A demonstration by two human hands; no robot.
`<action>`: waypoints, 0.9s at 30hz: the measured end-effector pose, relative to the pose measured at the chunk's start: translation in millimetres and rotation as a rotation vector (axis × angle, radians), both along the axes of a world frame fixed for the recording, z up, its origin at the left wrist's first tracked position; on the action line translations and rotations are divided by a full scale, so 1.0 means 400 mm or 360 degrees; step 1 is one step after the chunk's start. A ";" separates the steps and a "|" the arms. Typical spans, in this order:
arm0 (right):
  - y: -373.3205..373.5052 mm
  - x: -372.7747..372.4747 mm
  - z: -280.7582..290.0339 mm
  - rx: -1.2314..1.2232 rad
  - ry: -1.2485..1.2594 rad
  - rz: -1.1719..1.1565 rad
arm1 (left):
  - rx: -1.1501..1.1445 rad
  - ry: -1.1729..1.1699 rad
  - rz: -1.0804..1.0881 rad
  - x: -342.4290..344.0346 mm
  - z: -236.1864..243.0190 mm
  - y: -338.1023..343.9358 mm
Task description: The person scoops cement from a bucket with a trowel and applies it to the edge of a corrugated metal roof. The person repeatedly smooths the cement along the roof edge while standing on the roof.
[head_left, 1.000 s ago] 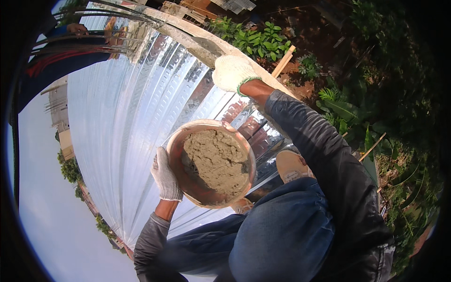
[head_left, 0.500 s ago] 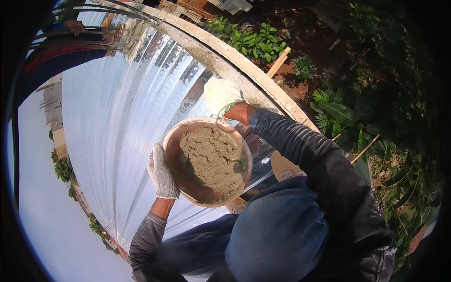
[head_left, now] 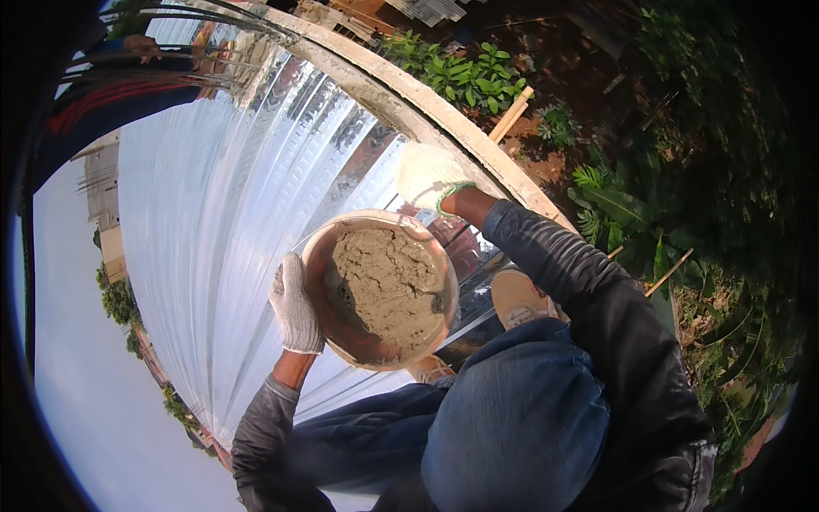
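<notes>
A round bucket (head_left: 317, 277) stands in front of me, holding grey-brown wet mortar (head_left: 388, 286) with a cracked, lumpy surface. My left hand (head_left: 294, 305), in a knitted glove, grips the bucket's left side. Beyond the bucket's far rim is my right hand (head_left: 429, 177), in a pale glove with a green cuff edge, beside the concrete ledge. Glare washes out its fingers, so their pose and anything in them are unclear.
Shiny corrugated metal sheeting (head_left: 222, 222) spreads beneath and to the left. A curved concrete ledge (head_left: 409, 85) borders it, with plants (head_left: 478, 77) and ground beyond. Rods (head_left: 162, 55) and another person's hand (head_left: 141, 47) are at upper left. My shoe (head_left: 516, 299) is right of the bucket.
My right hand has shifted right, away from the bucket's far rim. My left hand keeps its place on the bucket, and more of my right shoe shows.
</notes>
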State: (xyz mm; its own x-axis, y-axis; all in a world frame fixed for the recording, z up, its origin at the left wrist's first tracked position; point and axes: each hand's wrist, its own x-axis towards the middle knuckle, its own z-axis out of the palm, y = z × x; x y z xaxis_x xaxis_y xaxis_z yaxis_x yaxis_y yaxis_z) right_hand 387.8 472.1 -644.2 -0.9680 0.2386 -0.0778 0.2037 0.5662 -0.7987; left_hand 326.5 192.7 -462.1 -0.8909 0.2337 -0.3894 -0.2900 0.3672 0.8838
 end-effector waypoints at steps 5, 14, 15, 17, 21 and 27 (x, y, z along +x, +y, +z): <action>-0.005 0.078 0.001 -0.0079 -0.0112 0.0131 | -0.0008 0.0022 0.0047 0.000 -0.006 -0.006; 0.147 0.414 0.363 -0.0147 -0.0150 0.0197 | -0.0020 -0.0089 -0.0020 -0.014 -0.001 0.034; 0.155 0.430 0.407 -0.0064 -0.0284 0.0359 | -0.0011 -0.0097 0.0000 -0.012 -0.001 0.036; 0.134 0.431 0.456 0.0163 -0.0441 0.0635 | -0.0010 -0.0094 0.0040 -0.011 0.005 0.020; 0.098 0.424 0.472 0.0477 -0.0470 0.0948 | -0.0098 -0.0037 -0.0059 -0.028 -0.022 -0.024; 0.073 0.377 0.506 0.0679 -0.0581 0.1177 | 0.0036 -0.0020 -0.0066 -0.006 -0.011 -0.003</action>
State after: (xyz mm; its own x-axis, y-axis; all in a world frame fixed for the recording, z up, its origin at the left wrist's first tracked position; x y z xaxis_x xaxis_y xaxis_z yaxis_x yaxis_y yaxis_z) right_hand 538.8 501.4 -441.8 -0.8181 -0.3508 -0.4556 -0.1283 0.8837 -0.4501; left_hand 323.9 191.6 -466.7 -0.8752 0.2795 -0.3949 -0.2862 0.3589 0.8884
